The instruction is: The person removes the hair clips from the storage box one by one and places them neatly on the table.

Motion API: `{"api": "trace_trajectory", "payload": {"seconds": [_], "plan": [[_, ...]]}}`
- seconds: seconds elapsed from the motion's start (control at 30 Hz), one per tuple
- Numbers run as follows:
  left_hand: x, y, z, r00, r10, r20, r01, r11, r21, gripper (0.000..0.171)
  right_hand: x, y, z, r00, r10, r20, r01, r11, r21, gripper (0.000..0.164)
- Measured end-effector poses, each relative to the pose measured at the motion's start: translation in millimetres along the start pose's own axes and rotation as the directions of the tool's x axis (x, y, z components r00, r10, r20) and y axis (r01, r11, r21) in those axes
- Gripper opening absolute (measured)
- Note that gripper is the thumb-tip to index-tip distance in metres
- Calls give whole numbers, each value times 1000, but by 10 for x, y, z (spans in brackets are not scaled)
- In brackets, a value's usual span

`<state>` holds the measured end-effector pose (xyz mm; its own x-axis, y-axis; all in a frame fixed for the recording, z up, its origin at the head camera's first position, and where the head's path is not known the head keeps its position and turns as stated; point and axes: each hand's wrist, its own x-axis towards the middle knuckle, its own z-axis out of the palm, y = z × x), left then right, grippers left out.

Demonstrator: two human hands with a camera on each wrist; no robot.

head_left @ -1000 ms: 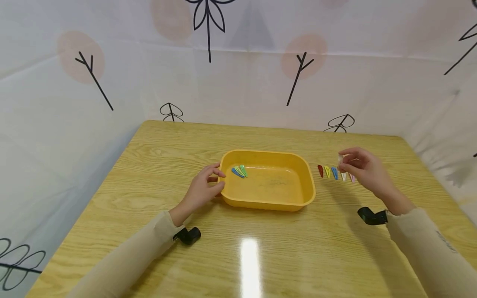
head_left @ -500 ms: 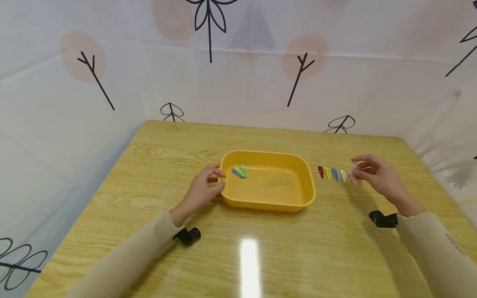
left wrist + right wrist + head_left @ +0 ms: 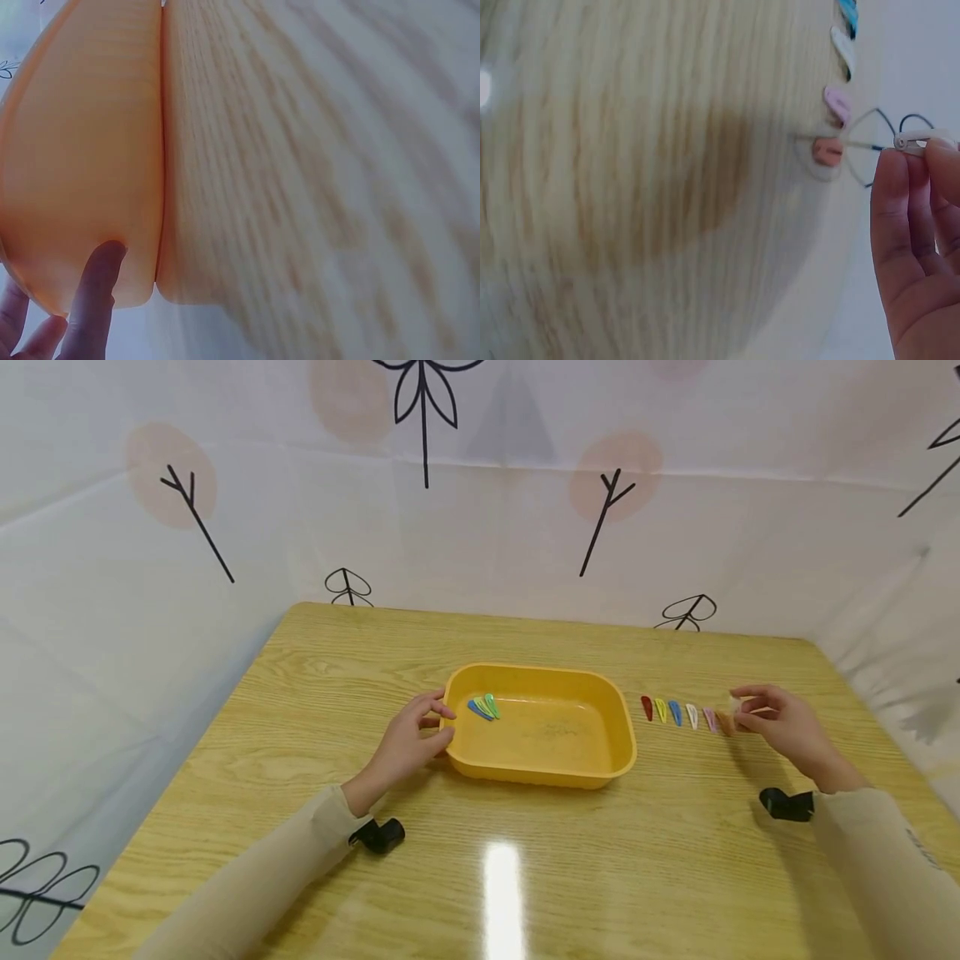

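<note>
My left hand [image 3: 409, 737] holds the left end of a yellow plastic tray [image 3: 540, 774]; in the left wrist view a finger [image 3: 97, 289] lies against its outer wall [image 3: 82, 150], with other fingertips at the rim. My right hand [image 3: 783, 727] pinches a white snap hair clip [image 3: 924, 141] between thumb and fingers, raised above the table. Close to its left, the orange hair clip [image 3: 724, 722] ends a row of clips: red [image 3: 647, 707], yellow [image 3: 661, 710], blue [image 3: 676, 713], white [image 3: 692, 717] and pink [image 3: 709, 719].
Inside the tray, toward its left end, lie a blue hair clip [image 3: 477, 710], a yellow-green one and a green one [image 3: 491, 706]. The wooden table [image 3: 600, 860] meets a patterned white cloth [image 3: 480, 543] at its back edge.
My right hand has moved right along the row with the white hair clip, uncovering the pink and orange clips. The left hand stays at the tray.
</note>
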<state>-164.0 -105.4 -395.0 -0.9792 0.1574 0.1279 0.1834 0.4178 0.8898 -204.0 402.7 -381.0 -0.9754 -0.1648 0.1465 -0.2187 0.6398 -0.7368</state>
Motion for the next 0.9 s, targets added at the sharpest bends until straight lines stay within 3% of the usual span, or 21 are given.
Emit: {"api": "trace_trajectory", "payload": {"seconds": [0.2,0.5,0.9], "plan": [[7,-11,6,1000,2,0,-2,1000,-4,14,-26,123,-27,999,32,11,-32,999,-12,30],[8,-13,7,1000,2,1,-2,1000,-6,15,18,236,-60,995,89,45,-79,978,-193,39],[16,-15,11,1000,-4,-5,3,1000,-7,13,46,288,-99,984,119,131,-98,984,-151,42]]}}
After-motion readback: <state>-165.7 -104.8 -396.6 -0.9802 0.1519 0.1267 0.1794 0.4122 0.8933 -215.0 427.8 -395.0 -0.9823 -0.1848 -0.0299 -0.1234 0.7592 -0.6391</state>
